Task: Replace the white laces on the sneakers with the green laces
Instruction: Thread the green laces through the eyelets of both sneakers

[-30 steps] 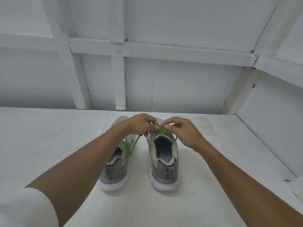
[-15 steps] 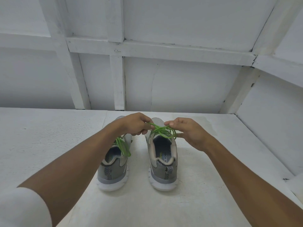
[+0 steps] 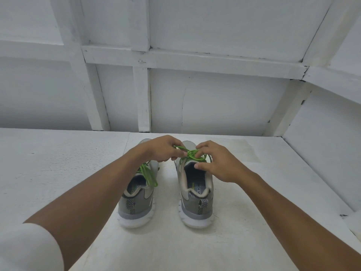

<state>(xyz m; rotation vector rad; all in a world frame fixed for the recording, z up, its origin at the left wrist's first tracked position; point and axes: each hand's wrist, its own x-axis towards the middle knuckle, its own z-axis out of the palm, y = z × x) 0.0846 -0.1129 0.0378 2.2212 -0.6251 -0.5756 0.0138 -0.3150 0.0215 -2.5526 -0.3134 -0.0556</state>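
While the left hand (image 3: 162, 149) pinches an end of the green lace (image 3: 192, 153) and the right hand (image 3: 216, 163) curls round its loops, the paired grip presumably tightens it atop the right sneaker (image 3: 195, 194).

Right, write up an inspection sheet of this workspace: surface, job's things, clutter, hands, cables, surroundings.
Surface: rough white painted tabletop; the sneakers stand on it.
Job's things: left grey mesh sneaker and right grey mesh sneaker, white-soled, side by side, heels toward the camera; both carry bright green cord laces; white laces, nothing seen.
Clutter: nothing seen.
Hands: left hand pinches a strand of the right sneaker's lace; right hand curls over that lace's knot, thumb at the tongue.
Cables: nothing seen.
Surroundings: white panelled wall with wooden battens behind and to the right.
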